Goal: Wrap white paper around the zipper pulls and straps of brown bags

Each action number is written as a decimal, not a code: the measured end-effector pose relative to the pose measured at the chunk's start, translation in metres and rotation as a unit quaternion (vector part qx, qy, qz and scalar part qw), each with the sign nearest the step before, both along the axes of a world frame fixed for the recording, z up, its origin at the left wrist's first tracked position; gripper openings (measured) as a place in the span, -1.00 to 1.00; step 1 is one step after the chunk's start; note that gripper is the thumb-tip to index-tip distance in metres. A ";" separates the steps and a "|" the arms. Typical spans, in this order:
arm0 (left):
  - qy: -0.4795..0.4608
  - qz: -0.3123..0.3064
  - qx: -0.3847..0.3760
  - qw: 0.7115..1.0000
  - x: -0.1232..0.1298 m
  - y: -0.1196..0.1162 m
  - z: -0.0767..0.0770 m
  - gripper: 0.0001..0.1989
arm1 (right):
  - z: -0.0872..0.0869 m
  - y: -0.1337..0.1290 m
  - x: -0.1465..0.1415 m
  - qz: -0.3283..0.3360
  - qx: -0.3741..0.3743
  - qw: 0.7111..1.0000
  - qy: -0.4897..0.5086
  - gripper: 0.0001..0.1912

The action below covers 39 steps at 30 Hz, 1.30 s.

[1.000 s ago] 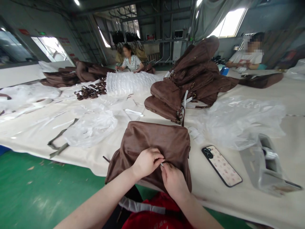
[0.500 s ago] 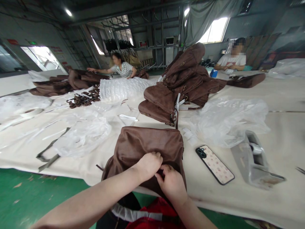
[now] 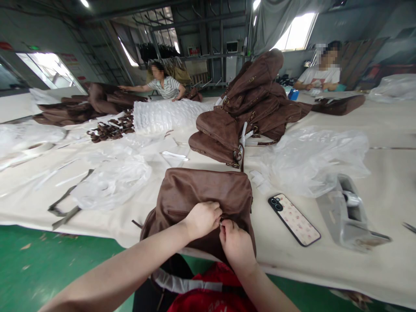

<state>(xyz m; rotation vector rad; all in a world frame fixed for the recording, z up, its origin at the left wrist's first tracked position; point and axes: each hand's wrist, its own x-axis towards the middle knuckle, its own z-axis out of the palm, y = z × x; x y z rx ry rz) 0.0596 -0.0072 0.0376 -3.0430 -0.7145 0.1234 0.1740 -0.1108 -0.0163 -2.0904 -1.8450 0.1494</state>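
Observation:
A brown leather bag (image 3: 204, 184) lies at the table's near edge, its zipped pocket (image 3: 177, 212) facing up. My left hand (image 3: 204, 220) rests over the right part of that pocket, fingers curled and pinched together. Close against its fingertips is my right hand (image 3: 236, 240), thumb and forefinger also closed in a pinch. A small dark and light bit shows between the two sets of fingertips, too small to make out. A thin strap end (image 3: 137, 223) sticks out at the bag's left side.
Right of the bag lie a phone (image 3: 294, 220), a tape dispenser (image 3: 347, 216) and clear plastic (image 3: 321, 160). Brown bags (image 3: 247, 104) are piled ahead. More plastic (image 3: 112, 182) and a grey-green strap (image 3: 66, 203) lie left. Two people (image 3: 165, 86) (image 3: 321, 76) work across the table.
Both hands stay at the same spot on the bag. My right hand's fingertips have shifted slightly and draw closer together in a pinch. The view has tilted a little.

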 end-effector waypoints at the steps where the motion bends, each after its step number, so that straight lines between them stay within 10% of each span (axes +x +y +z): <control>1: -0.012 0.007 -0.008 1.000 -0.001 0.003 0.002 -0.89 | -0.001 0.000 0.000 -0.005 0.008 1.000 -0.009 -0.92; 13: -0.046 -0.008 -0.087 0.995 0.001 0.019 0.020 -0.90 | -0.001 0.003 0.002 -0.025 0.023 0.997 -0.062 -0.86; 26: -0.011 -0.032 0.037 0.999 0.002 -0.003 -0.007 -0.90 | -0.004 -0.003 0.002 0.012 0.005 0.998 -0.065 -0.81; 39: -0.036 0.074 0.020 0.996 0.010 -0.006 -0.022 -0.92 | -0.012 -0.003 0.003 0.031 0.014 0.998 -0.050 -0.83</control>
